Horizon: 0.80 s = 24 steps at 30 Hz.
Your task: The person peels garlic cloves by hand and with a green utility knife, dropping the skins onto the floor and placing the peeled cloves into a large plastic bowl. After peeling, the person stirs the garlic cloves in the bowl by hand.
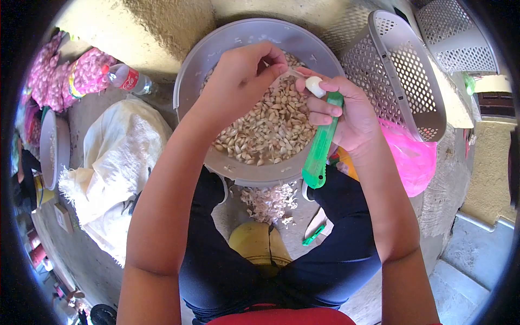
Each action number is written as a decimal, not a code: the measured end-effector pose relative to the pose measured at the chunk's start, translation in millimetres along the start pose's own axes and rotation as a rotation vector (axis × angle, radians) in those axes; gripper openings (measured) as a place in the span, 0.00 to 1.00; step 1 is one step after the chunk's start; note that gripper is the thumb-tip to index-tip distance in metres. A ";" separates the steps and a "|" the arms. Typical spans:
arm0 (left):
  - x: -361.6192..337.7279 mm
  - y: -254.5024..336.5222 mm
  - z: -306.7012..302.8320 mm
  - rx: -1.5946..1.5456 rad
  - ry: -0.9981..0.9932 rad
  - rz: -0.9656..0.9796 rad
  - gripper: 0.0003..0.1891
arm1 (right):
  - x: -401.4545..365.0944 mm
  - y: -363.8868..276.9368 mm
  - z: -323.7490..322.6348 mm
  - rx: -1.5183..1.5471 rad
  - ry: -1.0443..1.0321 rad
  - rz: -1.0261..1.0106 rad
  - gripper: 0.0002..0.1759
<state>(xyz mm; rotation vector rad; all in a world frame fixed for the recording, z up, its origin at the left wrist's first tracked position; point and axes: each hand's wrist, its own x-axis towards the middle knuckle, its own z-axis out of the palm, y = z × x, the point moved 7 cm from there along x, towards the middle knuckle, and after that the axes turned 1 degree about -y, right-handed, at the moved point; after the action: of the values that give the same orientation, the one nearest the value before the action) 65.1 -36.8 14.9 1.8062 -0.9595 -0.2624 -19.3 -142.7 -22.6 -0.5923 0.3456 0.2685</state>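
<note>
Garlic clove (314, 86), white and peeled, sat pinched between the thumb and forefinger of the right hand (349, 116), held in the air above the far right rim of a grey basin (189, 81). The right grip was clamped shut: the lower fingers wrapped the green handle of a knife (320, 146), which hung down past the basin's near rim. The left hand (244, 73) was just beside the clove, its grip closed with the fingertips together on a pale strip (292, 71) that ran to the clove; I could not tell whether this was skin or blade.

The basin rested between the knees and held a heap of unpeeled cloves (265, 130). Below its near rim a pile of peelings (269, 201) lay on the floor (97, 111). To the right of the basin stood two perforated grey baskets (401, 70) with a pink bag (414, 157) beneath the nearer one. To the left lay a white sack (116, 157), and beyond it, toward the far left edge of the floor, a plastic bottle (127, 78) and pink net bags (86, 73).
</note>
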 end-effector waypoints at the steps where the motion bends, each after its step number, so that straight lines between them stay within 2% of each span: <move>1: 0.5 -1.2 -0.6 -0.014 -0.001 -0.018 0.05 | 0.8 -1.0 -3.3 0.024 0.009 -0.008 0.12; 4: 1.5 -5.1 -3.2 -0.051 -0.003 -0.060 0.05 | 2.2 -3.1 -9.7 0.046 0.036 -0.029 0.13; 12: 1.7 -19.7 -13.2 -0.096 0.081 -0.179 0.06 | -3.3 -4.9 0.9 -0.230 0.014 -0.018 0.21; 15: 3.2 -16.9 -7.3 -0.202 0.033 -0.109 0.07 | -4.7 -7.3 0.5 -0.371 0.068 -0.041 0.25; 18: 0.0 -13.5 8.9 -0.290 -0.154 -0.222 0.08 | -6.9 -8.9 -1.8 -0.554 0.143 -0.091 0.27; 21: -3.3 -16.4 20.3 -0.330 -0.253 -0.227 0.08 | -8.3 -11.9 -1.4 -0.735 0.180 -0.146 0.29; 24: -5.7 -11.0 18.5 -0.251 -0.230 -0.198 0.08 | -9.1 -13.1 -0.3 -0.871 0.212 -0.188 0.28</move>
<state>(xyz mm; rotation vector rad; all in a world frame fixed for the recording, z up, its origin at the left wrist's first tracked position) 56.0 -43.8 -4.2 1.6621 -0.8608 -0.6966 -23.1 -154.6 -12.8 -1.5104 0.3679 0.1653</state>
